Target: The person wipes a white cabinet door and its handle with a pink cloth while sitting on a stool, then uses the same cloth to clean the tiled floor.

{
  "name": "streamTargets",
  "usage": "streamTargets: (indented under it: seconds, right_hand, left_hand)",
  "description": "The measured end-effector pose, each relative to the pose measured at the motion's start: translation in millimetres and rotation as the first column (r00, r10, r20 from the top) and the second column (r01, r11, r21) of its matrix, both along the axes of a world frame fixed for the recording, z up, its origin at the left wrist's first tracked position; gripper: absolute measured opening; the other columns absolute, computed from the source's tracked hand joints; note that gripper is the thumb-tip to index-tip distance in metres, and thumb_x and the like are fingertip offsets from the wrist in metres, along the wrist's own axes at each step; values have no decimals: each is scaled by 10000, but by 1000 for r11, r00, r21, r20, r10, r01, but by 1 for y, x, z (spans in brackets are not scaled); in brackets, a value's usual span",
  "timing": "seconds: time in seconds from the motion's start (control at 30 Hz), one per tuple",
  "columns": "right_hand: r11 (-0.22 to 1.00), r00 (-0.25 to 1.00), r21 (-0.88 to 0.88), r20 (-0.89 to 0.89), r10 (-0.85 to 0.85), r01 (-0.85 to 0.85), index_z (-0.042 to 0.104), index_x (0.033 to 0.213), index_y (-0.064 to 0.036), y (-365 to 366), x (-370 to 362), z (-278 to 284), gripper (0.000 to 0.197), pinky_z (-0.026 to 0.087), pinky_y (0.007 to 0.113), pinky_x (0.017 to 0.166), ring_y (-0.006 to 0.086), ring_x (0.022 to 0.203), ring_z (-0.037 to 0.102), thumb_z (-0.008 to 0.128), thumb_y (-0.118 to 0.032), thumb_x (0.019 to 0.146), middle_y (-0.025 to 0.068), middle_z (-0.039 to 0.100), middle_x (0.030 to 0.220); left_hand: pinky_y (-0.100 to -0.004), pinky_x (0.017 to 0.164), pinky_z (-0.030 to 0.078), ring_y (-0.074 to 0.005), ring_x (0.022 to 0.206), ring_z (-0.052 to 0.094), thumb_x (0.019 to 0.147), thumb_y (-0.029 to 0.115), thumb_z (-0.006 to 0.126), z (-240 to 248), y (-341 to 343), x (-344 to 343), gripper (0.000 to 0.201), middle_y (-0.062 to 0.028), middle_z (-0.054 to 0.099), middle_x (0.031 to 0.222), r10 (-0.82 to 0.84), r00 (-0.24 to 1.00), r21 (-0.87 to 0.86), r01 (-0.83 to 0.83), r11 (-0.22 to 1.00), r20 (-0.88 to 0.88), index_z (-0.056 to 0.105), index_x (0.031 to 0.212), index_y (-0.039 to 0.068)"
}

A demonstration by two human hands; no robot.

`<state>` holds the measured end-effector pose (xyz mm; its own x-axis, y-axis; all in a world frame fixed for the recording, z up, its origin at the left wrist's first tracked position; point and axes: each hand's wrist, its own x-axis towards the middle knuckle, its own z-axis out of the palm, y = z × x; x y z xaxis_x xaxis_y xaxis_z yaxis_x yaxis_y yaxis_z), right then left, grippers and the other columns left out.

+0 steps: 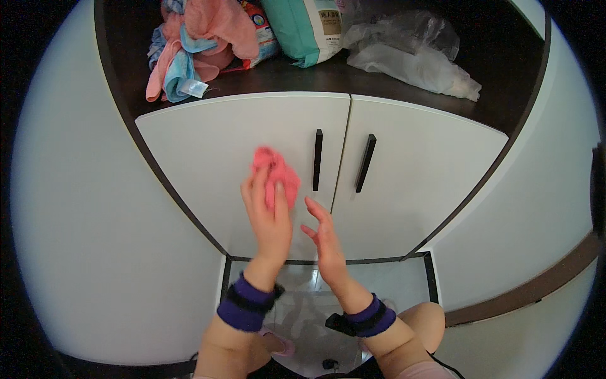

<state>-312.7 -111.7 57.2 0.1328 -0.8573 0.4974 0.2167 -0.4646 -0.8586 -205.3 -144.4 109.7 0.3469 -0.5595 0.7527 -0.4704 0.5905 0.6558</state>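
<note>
My left hand (268, 218) is closed around a bunched pink cloth (284, 186), in front of the white left cabinet door (208, 151). Whether the cloth touches the door I cannot tell. To its right my right hand (326, 243) is held up with fingers apart and nothing in them, near the lower part of the gap between the doors. Above it are two black bar handles, the left handle (317, 160) and the right handle (365, 163), the latter on the right door (423, 164). Both wrists wear purple and black bands.
On the dark shelf (252, 82) above the doors lie pink and blue cloths (214, 31), a teal and white package (306, 31), a red and blue package (265, 41) and clear plastic bags (410, 57). White panels flank the cabinet; a tiled floor (309, 316) lies below.
</note>
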Motion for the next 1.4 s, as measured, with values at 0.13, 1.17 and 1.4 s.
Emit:
streamTargets:
  seconds: [0.13, 1.17, 1.4]
  right_hand:
    - [989, 999, 147, 33, -2, -3, 407, 1282, -33, 9, -23, -20, 507, 327, 356, 982, 192, 1226, 372, 248, -395, 965, 97, 403, 1324]
    - [560, 964, 806, -49, -261, 192, 613, 1028, -85, 25, -61, -144, 376, 383, 261, 765, 107, 909, 520, 408, -388, 940, -4, 614, 985]
    - [442, 951, 870, -86, -297, 217, 604, 1035, -79, 20, -74, -182, 359, 403, 266, 769, 109, 901, 526, 409, -365, 942, 5, 599, 973]
  left_hand:
    - [-384, 922, 339, -305, 1065, 397, 822, 75, 542, 19, -56, -2, 400, -131, 431, 1143, 265, 921, -221, -206, 953, 284, 504, 1221, 70]
    - [-363, 743, 384, -233, 983, 412, 671, 125, 632, -231, -50, 7, 434, -60, 416, 1035, 274, 557, -271, -89, 958, 784, 595, 1096, 201]
    - [-371, 780, 400, -248, 1002, 435, 697, 99, 598, -303, -14, -17, 344, -67, 475, 1096, -371, 272, 365, 75, 928, 888, 607, 1033, 172]
